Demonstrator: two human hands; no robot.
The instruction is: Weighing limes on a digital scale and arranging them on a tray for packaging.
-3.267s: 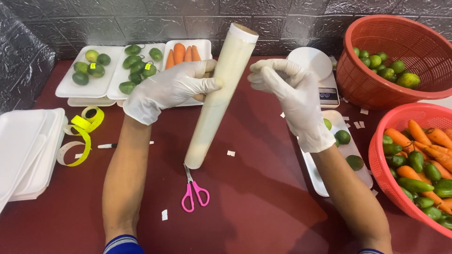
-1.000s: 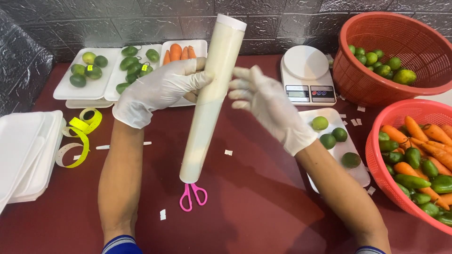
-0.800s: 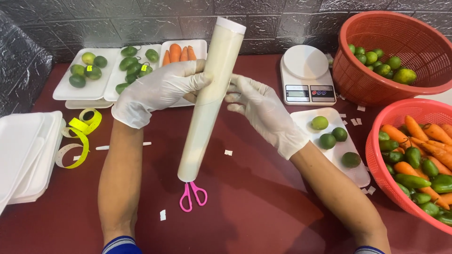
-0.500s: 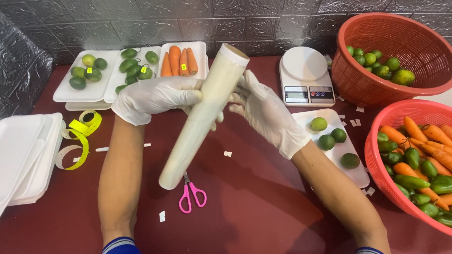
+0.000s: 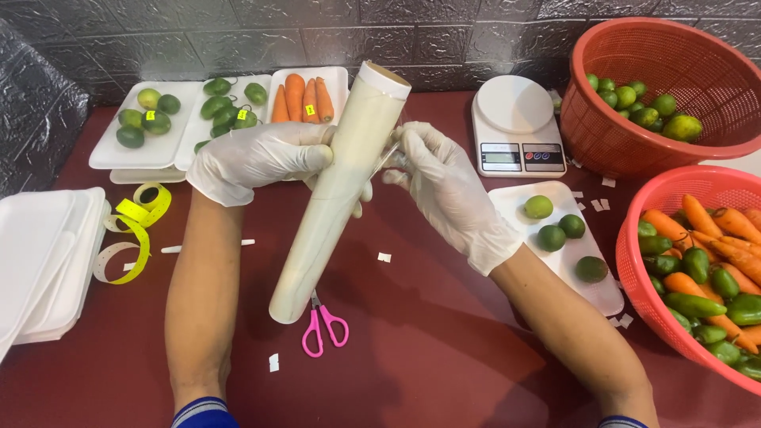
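Note:
My left hand [image 5: 258,158], in a white glove, grips a long roll of clear cling film [image 5: 337,194] around its upper half; the roll slants from top right down to bottom left above the dark red table. My right hand [image 5: 448,190], also gloved, pinches the loose edge of film at the roll's right side. Pink scissors [image 5: 323,327] lie on the table under the roll's lower end. To the right of my right hand, a white foam tray [image 5: 583,289] holds several limes.
Three filled foam trays [image 5: 170,150] with limes, green chillies and carrots sit at the back left. A white kitchen scale [image 5: 515,127] stands at the back. Two red baskets [image 5: 634,71] [image 5: 634,261] of vegetables occupy the right. Empty trays [image 5: 40,261] and yellow sticker tape [image 5: 135,230] lie left.
The roll has tilted from nearly upright to a slant with its lower end swung left. My right hand moved from the roll's middle to its right side and now pinches the film edge.

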